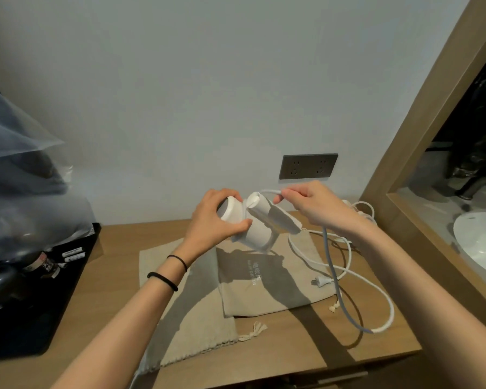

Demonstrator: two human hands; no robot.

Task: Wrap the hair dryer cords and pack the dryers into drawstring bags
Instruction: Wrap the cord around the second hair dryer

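On the wooden table point(306, 341) lay a beige drawstring bag point(264, 287), the white cord point(376, 293) looping loosely at its right edge and the plug point(319, 282) resting on it. Above it, the left hand point(211, 220) gripped the white hair dryer point(257, 228) by its barrel while the right hand point(312, 204) pinched the cord, beneath a dark wall socket point(308, 166).

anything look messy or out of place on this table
Nothing spilled or damaged. Only the white cord sprawls in loose loops over the right side of the table, its plug lying on a beige bag. The right hand pinches it near the dryer held by the left hand.
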